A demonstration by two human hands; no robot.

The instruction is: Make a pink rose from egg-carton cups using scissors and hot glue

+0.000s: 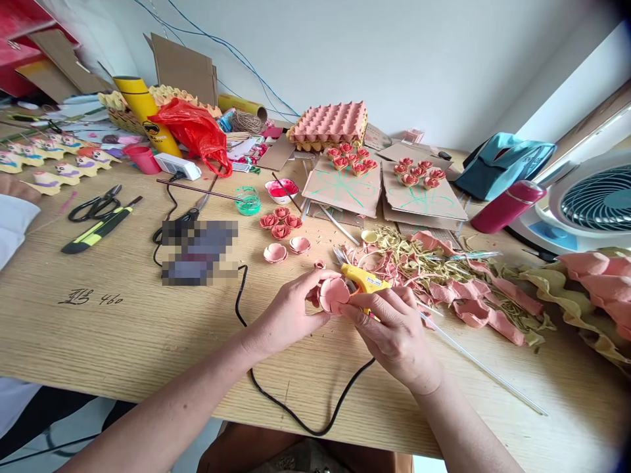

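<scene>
My left hand [290, 309] is closed around a pink egg-carton flower [333, 293], held just above the wooden table [148, 328]. My right hand [394, 332] grips a yellow hot glue gun [363, 280] whose nozzle sits against the flower, with fingertips also touching the petals. The gun's black cord [276, 397] loops over the table's front edge. Finished pink flower cups [280, 223] lie a little beyond my hands.
Pink and yellow carton scraps [468, 289] pile up to the right, with a long glue stick [486, 368] lying across the table. Scissors [94, 203], a utility knife [101, 226], a green glue pot [247, 201], cardboard sheets with flowers [345, 180], an egg tray [329, 123], a red bottle [507, 207] and a fan [591, 203] surround the work area.
</scene>
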